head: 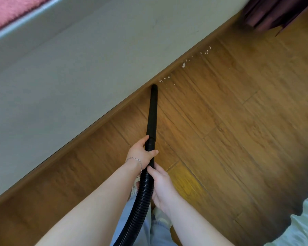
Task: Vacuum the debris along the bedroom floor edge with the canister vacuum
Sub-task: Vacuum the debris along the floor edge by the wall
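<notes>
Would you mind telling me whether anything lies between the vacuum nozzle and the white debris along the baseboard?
Nothing visible does. The nozzle has its tip at the baseboard, and only bare wood floor separates it from the nearest white debris, which trails on along the baseboard toward the curtain.

Your arms (pixel 96 201) are bare all the way to the bottom edge. A thin silver chain bracelet (pixel 135 161) with long narrow links hangs loosely round the wrist just behind your left hand (pixel 140 153). You wear faded light blue jeans (pixel 156 233) and pale shoes (pixel 159 214); the left one shows a small print.
</notes>
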`<state>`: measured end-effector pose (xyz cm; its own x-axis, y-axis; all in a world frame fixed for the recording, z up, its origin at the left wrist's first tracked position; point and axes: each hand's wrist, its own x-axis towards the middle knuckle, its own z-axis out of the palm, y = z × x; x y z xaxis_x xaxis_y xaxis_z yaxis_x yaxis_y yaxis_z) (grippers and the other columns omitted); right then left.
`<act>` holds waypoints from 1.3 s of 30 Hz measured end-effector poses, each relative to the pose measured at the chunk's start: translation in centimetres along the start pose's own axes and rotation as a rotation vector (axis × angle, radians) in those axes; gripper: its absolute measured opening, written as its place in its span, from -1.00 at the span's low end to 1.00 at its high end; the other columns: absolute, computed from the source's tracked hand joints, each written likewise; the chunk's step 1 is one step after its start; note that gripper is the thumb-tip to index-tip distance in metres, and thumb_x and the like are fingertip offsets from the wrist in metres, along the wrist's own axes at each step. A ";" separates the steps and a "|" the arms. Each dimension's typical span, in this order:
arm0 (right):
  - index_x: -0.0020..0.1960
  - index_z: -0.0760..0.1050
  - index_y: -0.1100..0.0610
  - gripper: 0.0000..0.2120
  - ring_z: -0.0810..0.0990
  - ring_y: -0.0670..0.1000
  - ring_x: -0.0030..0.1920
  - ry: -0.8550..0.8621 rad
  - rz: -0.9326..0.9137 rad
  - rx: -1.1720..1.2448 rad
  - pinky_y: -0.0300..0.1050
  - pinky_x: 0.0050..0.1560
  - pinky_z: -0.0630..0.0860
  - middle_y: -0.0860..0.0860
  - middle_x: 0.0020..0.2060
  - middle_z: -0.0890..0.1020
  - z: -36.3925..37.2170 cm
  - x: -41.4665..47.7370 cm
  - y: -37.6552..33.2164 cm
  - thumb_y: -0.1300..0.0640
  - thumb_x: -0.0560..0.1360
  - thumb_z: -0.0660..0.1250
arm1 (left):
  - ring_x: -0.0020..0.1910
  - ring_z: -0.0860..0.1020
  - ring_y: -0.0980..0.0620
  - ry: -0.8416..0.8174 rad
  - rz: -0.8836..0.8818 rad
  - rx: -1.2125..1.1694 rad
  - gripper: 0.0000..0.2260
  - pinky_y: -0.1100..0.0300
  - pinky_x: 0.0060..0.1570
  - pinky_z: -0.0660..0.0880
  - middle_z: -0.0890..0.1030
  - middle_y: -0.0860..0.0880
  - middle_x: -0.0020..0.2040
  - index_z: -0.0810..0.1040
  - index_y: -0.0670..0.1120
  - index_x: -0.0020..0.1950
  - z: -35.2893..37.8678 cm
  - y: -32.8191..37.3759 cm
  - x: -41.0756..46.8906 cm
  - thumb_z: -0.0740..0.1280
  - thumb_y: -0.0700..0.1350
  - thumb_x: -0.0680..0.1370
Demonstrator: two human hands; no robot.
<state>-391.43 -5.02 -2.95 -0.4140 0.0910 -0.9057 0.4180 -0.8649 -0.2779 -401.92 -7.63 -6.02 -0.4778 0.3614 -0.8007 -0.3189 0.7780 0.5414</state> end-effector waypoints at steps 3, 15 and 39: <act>0.21 0.52 0.00 -0.76 0.59 0.12 -0.18 0.008 -0.024 0.019 -0.03 -0.20 0.54 0.19 0.01 0.64 0.5 0.3 -1.0 0.14 0.59 0.20 | 0.22 0.49 0.04 -0.017 0.010 0.026 -0.38 0.25 0.07 0.38 0.44 0.01 0.36 0.20 0.05 0.48 -0.3 1.1 0.8 0.39 -0.09 0.48; 0.20 0.52 0.04 -0.77 0.57 0.10 -0.30 0.074 -0.048 0.087 -0.05 -0.27 0.53 0.17 -0.13 0.62 0.0 0.8 -4.3 0.16 0.59 0.19 | 0.27 0.46 0.01 -0.105 0.029 0.105 -0.38 0.17 0.15 0.42 0.41 -0.01 0.39 0.20 0.07 0.48 0.8 4.7 3.2 0.38 -0.08 0.48; 0.32 0.39 0.10 -0.70 0.56 0.13 -0.26 0.117 -0.037 0.127 -0.01 -0.20 0.52 0.22 0.00 0.59 1.5 2.2 -10.3 0.18 0.59 0.20 | 0.31 0.43 -0.01 -0.149 0.041 0.172 -0.37 0.15 0.19 0.39 0.38 -0.02 0.42 0.18 0.09 0.48 -0.1 9.4 7.2 0.38 -0.05 0.48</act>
<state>-397.85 3.32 -1.66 -0.3272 0.1747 -0.9286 0.2953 -0.9146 -0.2761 -408.42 2.19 -6.68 -0.3577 0.4564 -0.8147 -0.1514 0.8325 0.5329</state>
